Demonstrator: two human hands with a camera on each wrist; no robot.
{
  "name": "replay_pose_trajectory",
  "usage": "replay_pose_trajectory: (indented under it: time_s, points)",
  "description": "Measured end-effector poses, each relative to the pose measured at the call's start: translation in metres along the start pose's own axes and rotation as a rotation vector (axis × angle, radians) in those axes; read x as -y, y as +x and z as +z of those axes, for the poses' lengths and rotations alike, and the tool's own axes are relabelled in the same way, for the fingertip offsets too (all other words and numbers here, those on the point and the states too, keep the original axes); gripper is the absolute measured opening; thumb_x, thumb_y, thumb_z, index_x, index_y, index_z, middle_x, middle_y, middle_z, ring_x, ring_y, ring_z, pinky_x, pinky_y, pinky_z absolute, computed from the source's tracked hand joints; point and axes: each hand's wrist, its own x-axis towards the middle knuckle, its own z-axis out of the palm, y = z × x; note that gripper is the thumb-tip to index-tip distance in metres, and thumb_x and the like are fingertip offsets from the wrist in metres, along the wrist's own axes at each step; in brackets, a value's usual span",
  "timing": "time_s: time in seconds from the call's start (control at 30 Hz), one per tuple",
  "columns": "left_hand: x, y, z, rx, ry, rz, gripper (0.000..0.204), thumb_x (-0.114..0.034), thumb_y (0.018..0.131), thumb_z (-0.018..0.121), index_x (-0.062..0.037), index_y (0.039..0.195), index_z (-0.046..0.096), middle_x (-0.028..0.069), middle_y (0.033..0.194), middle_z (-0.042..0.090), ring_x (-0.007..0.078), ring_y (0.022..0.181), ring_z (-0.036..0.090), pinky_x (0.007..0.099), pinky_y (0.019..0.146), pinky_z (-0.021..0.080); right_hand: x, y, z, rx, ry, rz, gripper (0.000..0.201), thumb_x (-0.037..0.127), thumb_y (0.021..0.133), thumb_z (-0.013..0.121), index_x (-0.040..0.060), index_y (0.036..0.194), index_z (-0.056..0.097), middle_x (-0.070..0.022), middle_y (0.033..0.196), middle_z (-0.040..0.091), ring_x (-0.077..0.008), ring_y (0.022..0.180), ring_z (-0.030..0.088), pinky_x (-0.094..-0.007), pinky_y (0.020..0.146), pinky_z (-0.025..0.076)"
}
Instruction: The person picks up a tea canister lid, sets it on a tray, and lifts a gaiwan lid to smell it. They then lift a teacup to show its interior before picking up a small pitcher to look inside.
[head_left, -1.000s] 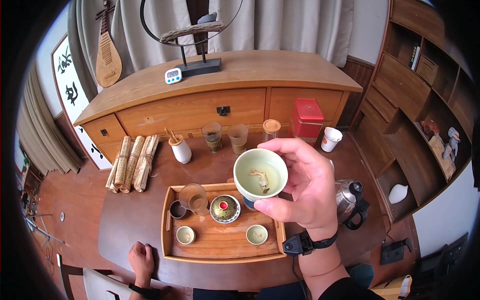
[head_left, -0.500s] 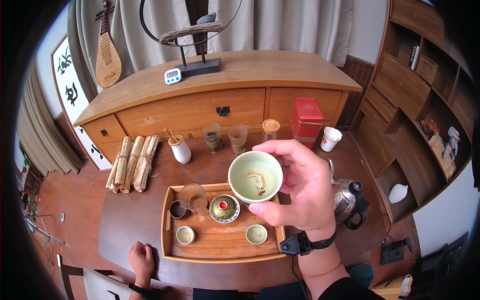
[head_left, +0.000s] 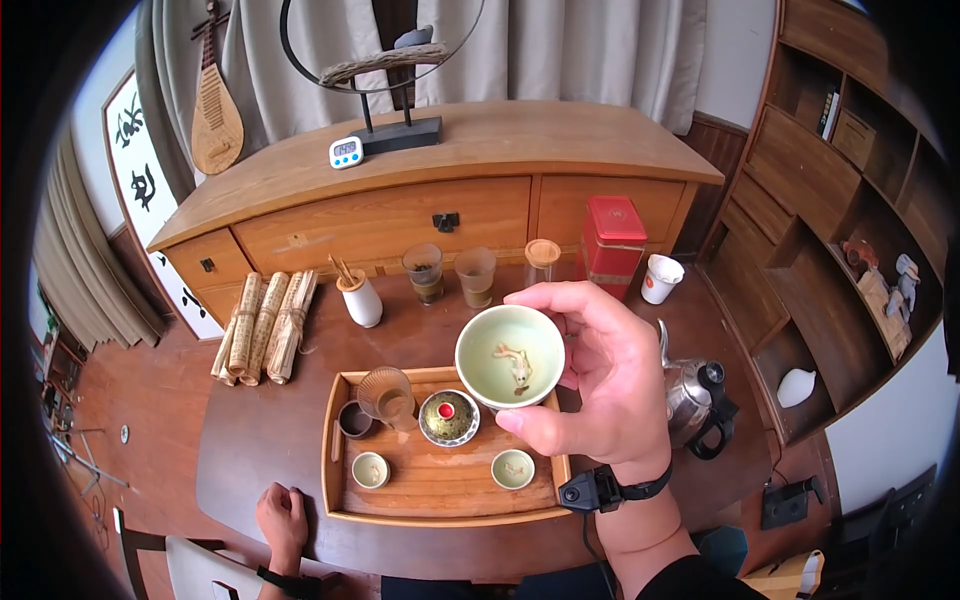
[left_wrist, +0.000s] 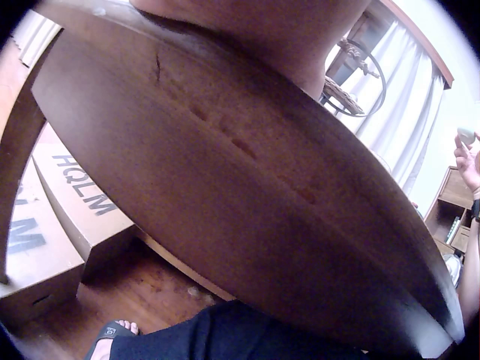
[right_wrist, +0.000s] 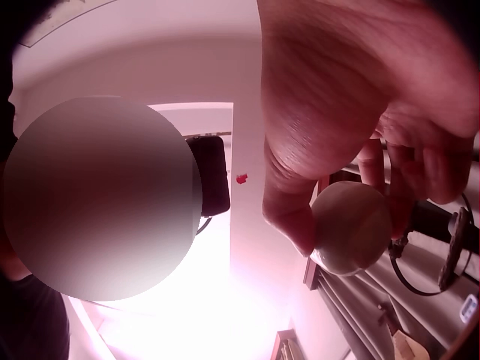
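Note:
My right hand (head_left: 610,380) holds up a pale green teacup (head_left: 511,350) between thumb and fingers, above the wooden tea tray (head_left: 440,492). The cup leans toward the head camera, showing a small beige figure at its bottom. In the right wrist view, the underside of that teacup (right_wrist: 351,232) shows between the thumb and fingers. At the table's front edge rests my left hand (head_left: 283,520), loosely curled and holding nothing. Two matching teacups (head_left: 371,471) sit near the tray's front. Behind them are a lidded gaiwan (head_left: 449,418), a ribbed glass pitcher (head_left: 386,395) and a dark cup (head_left: 356,420).
A steel kettle (head_left: 694,400) stands right of my right forearm. Along the table's back are bamboo scrolls (head_left: 265,328), a white tool vase (head_left: 362,302), glasses (head_left: 476,278), a red tin (head_left: 613,240) and a white cup (head_left: 662,279). Beyond them stands a wooden cabinet (head_left: 390,215).
My right hand has shifted the teacup slightly left and down, mostly in the first half second. The left hand and the things on the tray stay in place.

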Motion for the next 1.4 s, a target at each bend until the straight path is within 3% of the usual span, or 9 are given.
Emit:
replay_pose_trajectory:
  time_s: [0.5, 1.4]
  points:
    - [-0.0003, -0.0002, 0.0002, 0.003, 0.003, -0.003, 0.028, -0.012, 0.087, 0.065, 0.0029, 0.069, 0.05, 0.021, 0.065, 0.055, 0.04, 0.062, 0.054, 0.0472, 0.061, 0.043, -0.0044, -0.0005, 0.0018, -0.021, -0.043, -0.064, 0.058, 0.016, 0.067, 0.089, 0.0034, 0.118, 0.065, 0.006, 0.088, 0.066, 0.0008, 0.073, 0.051, -0.0176, 0.063, 0.041]
    - [0.0041, -0.0003, 0.0029, -0.025, 0.015, 0.031, 0.028, -0.014, 0.087, 0.065, 0.0036, 0.071, 0.051, 0.0212, 0.063, 0.054, 0.0361, 0.058, 0.054, 0.0438, 0.058, 0.043, -0.0056, 0.0012, 0.0031, -0.071, -0.128, -0.137, 0.057, 0.016, 0.063, 0.09, 0.007, 0.115, 0.068, 0.0071, 0.082, 0.059, -0.0018, 0.065, 0.044, -0.0197, 0.057, 0.036]
